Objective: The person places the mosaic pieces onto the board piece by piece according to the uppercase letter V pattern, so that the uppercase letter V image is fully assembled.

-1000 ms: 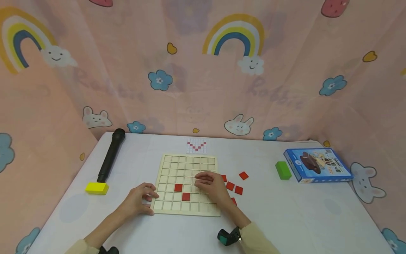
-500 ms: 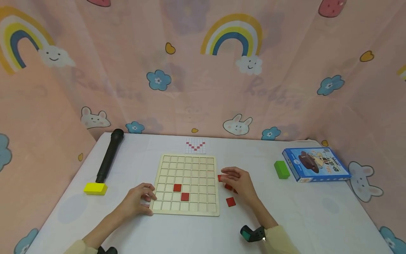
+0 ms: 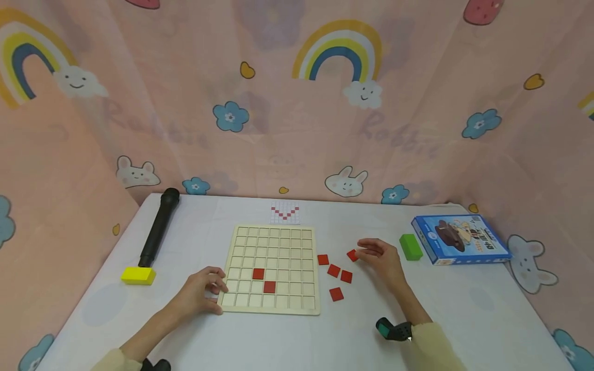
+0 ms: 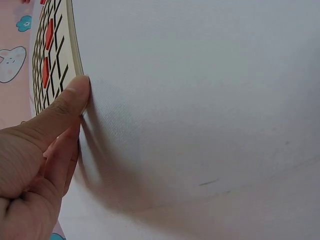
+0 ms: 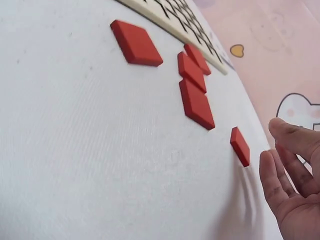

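Your left hand (image 3: 200, 294) steadies the wooden grid board (image 3: 270, 269) at its near-left corner, thumb pressed to the edge and fingers curled on the rim. Your right hand (image 3: 382, 257) hovers loosely open, holding nothing, fingertips just beside the farthest red tile (image 3: 352, 255). Four more red tiles (image 3: 333, 270) lie between it and the board's right edge; two sit in the grid. Bare worktop (image 3: 445, 304) opens to the near right. A green block (image 3: 410, 247) and blue box (image 3: 459, 239) stand close beyond your right hand.
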### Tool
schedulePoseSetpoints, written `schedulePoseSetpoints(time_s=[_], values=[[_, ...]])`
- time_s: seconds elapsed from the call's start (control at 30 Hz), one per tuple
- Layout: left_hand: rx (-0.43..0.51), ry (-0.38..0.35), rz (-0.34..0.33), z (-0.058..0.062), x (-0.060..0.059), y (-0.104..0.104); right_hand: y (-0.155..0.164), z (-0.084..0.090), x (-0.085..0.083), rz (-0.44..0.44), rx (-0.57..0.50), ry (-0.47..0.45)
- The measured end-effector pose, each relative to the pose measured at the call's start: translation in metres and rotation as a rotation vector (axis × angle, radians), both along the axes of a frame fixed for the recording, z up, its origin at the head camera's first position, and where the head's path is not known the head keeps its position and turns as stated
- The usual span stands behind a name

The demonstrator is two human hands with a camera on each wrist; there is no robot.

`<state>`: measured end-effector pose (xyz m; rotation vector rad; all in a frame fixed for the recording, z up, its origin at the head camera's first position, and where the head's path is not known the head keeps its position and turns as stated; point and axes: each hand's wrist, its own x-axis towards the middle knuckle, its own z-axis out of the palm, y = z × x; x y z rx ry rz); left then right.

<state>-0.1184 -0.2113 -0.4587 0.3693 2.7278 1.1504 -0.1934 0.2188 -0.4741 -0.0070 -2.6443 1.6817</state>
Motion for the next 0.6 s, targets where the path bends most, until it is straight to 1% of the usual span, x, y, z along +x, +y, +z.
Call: schedulePoseSetpoints(time_s=[0.07,0.23,0.37,0.6], values=[[-0.003,-0.009,0.005,0.000,0.000,0.000,0.003,-0.003,-0.003,-0.012,0.061,-0.008],[-0.018,-0.019,0.001,-0.001,-0.001,0.000,0.004,-0.010,-0.007,-0.020,0.188,-0.074],[-0.021,-0.015,-0.002,-0.001,-0.002,0.000,0.001,-0.013,-0.009,-0.029,0.209,-0.087],[-0.033,0.003,-0.003,-0.002,-0.003,-0.001,-0.001,-0.016,-0.011,-0.034,0.222,-0.049]])
